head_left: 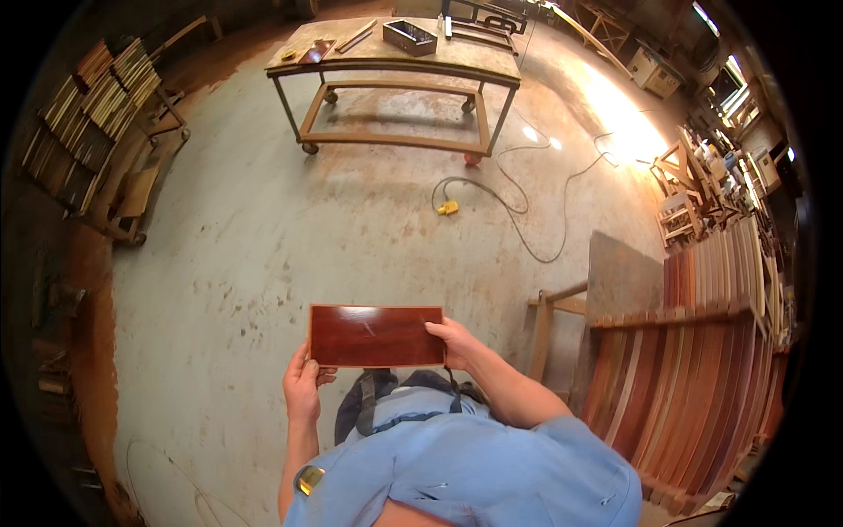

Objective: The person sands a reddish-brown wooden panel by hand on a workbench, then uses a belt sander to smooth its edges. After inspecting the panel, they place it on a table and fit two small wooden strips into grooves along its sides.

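Note:
A glossy dark red-brown wooden board (378, 337) with a lighter edge lies level in front of my body, held in both hands. My left hand (304, 383) grips its near left corner, the fingers curled under it. At the right end, my right hand (453, 341) has its thumb on top of the board and the other fingers out of sight beneath. A pale streak of reflected light shows on the polished face.
Ahead stands a wheeled worktable (395, 61) bearing an open dark box (410, 37) and a small red-brown panel (317, 51). A cable with a yellow connector (448, 208) lies on the floor. Racks of wooden strips (680, 386) stand at right, stacked boards (92, 105) at left.

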`<state>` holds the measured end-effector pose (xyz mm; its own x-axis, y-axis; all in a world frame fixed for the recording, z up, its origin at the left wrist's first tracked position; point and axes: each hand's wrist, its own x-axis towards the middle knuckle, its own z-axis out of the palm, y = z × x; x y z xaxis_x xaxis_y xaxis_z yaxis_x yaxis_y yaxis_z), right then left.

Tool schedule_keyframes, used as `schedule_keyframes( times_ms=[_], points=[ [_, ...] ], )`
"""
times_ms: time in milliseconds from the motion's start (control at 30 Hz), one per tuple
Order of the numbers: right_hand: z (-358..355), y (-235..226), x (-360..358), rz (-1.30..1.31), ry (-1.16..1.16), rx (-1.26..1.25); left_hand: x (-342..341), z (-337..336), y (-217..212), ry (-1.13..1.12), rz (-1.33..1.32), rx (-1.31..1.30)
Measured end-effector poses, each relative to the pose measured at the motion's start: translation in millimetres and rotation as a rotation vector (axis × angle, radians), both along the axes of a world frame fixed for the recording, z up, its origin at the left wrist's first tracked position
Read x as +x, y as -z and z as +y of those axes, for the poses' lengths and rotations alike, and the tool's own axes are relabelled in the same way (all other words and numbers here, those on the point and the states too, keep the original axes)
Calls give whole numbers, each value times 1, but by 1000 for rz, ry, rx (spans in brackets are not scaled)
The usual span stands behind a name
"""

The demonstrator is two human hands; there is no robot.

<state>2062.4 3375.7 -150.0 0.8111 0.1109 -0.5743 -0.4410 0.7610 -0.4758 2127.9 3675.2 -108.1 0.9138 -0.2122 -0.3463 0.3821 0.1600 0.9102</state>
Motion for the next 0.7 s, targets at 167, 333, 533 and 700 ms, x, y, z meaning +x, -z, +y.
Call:
schedule_keyframes(
  times_ms=[167, 333, 533, 700],
  points=[
    [-69, -5, 86, -75, 295, 122, 175, -100, -27, 342, -11, -1],
    [-138, 0, 185, -102, 629, 36, 326, -225, -21, 597, -108, 57],
    [-262, 1, 335, -61, 845, 8, 484, -348, -5, 454, 36, 67],
    [-370, -7, 459, -125, 1013, -102, 617, -425, -24, 402, 61, 52]
  ],
)
